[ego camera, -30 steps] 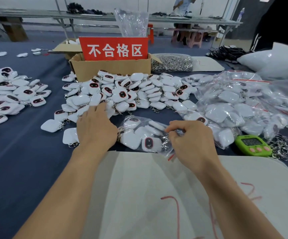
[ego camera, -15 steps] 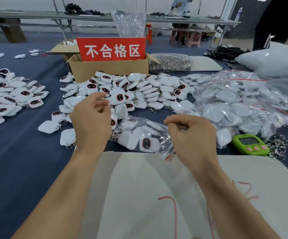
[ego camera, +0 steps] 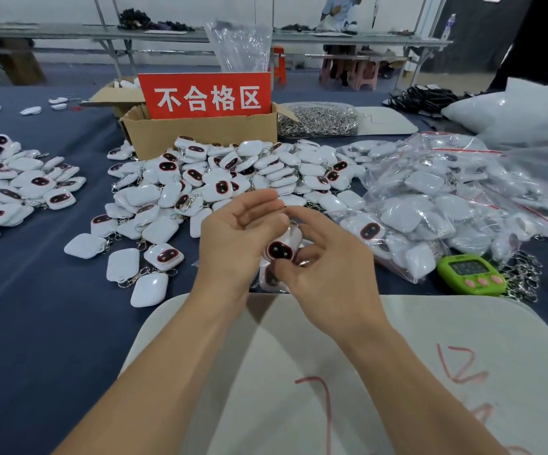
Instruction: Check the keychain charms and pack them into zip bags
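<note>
Blue tabletop (ego camera: 36, 307), stuff everywhere. Right hand (ego camera: 328, 257) has a snug grip on one charm (ego camera: 282, 248): thumb underneath, fingers curled over the top, dark face toward the camera. Left hand (ego camera: 236, 231) is loose and mostly open, fingers relaxed, palm right beside that charm. Just below them a zip bag (ego camera: 267, 279) peeks out, mostly hidden. Behind sits the loose pile (ego camera: 233, 172), filled bags (ego camera: 430, 205) off right, green timer (ego camera: 469, 269) near those.

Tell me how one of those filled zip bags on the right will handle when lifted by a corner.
Probably floppy: the zip bag is thin, wrinkled clear film. Likely sags as the loose charms inside slide downward. Its glossy film may be slippery.
</note>
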{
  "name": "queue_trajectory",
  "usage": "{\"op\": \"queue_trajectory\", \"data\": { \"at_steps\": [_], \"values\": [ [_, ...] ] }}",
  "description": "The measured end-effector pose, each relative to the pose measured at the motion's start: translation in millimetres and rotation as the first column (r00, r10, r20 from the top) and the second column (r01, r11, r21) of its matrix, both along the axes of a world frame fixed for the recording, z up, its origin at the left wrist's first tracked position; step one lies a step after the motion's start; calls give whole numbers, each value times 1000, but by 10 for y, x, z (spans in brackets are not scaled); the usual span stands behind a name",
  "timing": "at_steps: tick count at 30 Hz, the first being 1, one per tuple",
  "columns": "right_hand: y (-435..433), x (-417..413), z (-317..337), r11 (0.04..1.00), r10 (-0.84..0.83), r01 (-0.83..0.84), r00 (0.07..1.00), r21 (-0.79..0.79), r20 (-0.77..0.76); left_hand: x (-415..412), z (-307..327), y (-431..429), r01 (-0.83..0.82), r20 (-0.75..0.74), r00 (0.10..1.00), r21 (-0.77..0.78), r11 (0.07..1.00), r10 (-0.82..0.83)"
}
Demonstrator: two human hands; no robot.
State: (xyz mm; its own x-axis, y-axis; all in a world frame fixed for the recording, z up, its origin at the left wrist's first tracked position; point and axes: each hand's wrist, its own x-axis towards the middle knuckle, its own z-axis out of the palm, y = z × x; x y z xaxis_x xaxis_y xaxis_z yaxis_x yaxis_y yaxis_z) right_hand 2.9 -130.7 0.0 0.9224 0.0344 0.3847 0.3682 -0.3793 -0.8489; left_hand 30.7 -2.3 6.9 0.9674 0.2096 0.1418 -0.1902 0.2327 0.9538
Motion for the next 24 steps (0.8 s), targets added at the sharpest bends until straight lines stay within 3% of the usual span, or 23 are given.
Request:
{"op": "queue_trajectory", "data": {
  "at_steps": [3, 7, 11, 16, 19, 24],
  "values": [
    [-10, 18, -8, 984, -164, 167, 985, -61, 44, -23, -15, -28, 85, -62, 995, 46, 995, -82],
    [-53, 61, -3, 958, -286, 285, 958, 36, 25, -84, -24, -79, 188, -176, 970, 99, 977, -169],
    [-77, 74, -14, 969, -240, 238, 971, -70, -20, -114, -14, -55, 84, -140, 987, 66, 994, -74],
    [-84, 48, 15, 991, -103, 98, 993, -91, -51, -152, 20, 75, -28, -80, 996, -9, 1000, 27],
    [-91, -14, 43, 997, -76, 76, 996, -15, -54, -166, 30, 105, 35, -49, 998, 30, 999, -33],
    [-132, -19, 53, 996, -54, 62, 991, 68, -122, -163, -3, 81, 173, -36, 985, 237, 956, -169]
  ]
}}
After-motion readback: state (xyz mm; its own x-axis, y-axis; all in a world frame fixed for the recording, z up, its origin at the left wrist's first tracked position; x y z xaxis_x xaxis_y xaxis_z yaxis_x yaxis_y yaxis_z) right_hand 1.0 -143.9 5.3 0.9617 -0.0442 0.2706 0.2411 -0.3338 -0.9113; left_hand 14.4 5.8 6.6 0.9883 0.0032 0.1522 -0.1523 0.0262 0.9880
